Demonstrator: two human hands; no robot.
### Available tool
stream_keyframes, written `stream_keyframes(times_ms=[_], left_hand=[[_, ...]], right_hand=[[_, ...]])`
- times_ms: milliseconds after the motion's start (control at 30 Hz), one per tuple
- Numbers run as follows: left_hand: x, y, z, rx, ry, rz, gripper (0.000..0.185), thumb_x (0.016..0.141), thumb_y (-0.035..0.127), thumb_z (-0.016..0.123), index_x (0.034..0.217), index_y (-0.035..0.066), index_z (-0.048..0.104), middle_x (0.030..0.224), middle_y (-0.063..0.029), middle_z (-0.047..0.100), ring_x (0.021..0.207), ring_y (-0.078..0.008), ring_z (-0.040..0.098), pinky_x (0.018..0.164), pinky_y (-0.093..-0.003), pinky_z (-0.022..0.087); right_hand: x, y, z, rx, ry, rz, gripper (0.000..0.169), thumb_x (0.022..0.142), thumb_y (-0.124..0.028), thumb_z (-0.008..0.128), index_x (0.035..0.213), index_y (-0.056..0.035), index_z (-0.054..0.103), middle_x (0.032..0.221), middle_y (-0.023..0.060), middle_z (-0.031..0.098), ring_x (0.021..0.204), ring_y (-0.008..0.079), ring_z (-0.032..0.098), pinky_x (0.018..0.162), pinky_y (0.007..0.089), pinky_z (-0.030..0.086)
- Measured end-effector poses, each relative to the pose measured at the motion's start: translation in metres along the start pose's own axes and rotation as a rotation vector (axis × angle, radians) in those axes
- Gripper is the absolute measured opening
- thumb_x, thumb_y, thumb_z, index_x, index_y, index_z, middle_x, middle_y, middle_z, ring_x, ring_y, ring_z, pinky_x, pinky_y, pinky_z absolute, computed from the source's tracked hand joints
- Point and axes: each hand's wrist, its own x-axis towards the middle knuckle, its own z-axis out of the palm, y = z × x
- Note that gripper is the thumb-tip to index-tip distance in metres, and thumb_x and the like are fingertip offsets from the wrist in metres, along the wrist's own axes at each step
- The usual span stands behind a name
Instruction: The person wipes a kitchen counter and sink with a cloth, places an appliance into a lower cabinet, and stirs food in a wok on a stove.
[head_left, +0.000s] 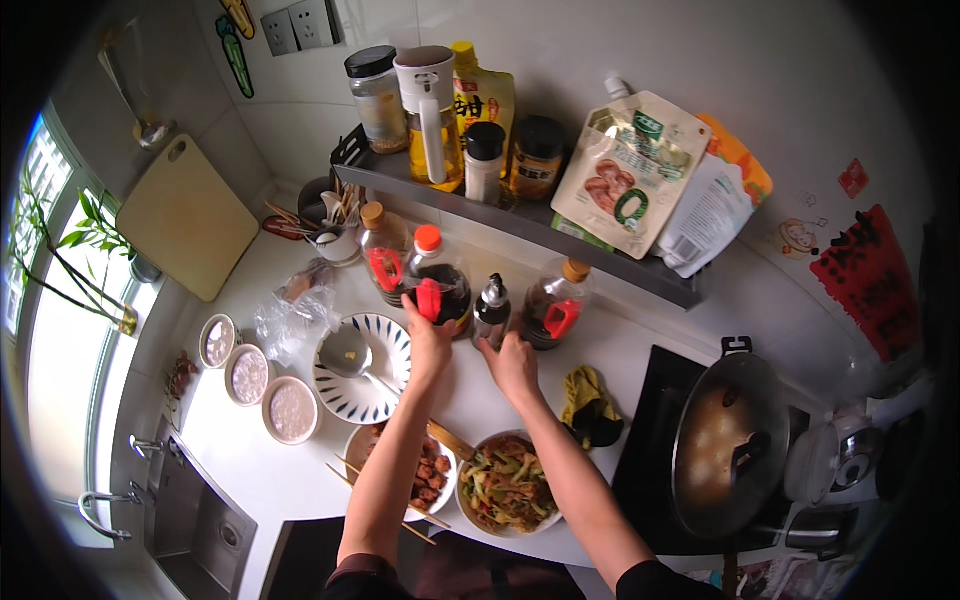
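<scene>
My left hand grips the lower part of a large plastic bottle of dark liquid with a red cap and red handle. My right hand is around the base of a small dark dispenser bottle with a pour spout; its fingertips are partly hidden. Just right of that hand stands another dark-liquid bottle with a brown cap. A similar brown-capped bottle is behind my left hand. Beneath my forearms are a bowl of browned meat pieces and a bowl of cooked vegetables.
A patterned plate holds a ladle. Three small bowls and a crumpled plastic bag lie left. A lidded pan sits on the black cooktop, near a yellow cloth. Above the bottles runs a wall shelf.
</scene>
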Motion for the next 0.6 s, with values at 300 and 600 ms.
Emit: stream_keyframes(times_ms=[300,600], left_hand=[[0.045,0.017,0.007,0.096,0.022,0.156,0.088,0.083,0.011,0.07,0.149,-0.001,0.013,0.136,-0.0309,0.037,0.116,-0.0476,0.05,0.096,-0.0447,0.045],[0.069,0.051,-0.017,0.273,0.106,0.318,0.046,0.081,0.01,0.072,0.118,0.002,0.047,0.12,-0.0234,0.047,0.1,-0.0436,0.057,0.078,-0.0478,0.049]], right_hand=[[0.04,-0.035,0.021,-0.031,0.123,0.147,0.045,0.083,-0.034,0.07,0.107,-0.0025,0.048,0.079,0.0253,0.068,0.078,0.0451,0.065,0.07,0.052,0.052],[0.078,-0.035,0.037,0.017,0.176,0.196,0.049,0.083,-0.035,0.072,0.107,-0.0025,0.045,0.075,0.024,0.067,0.076,0.0454,0.065,0.067,0.052,0.052]])
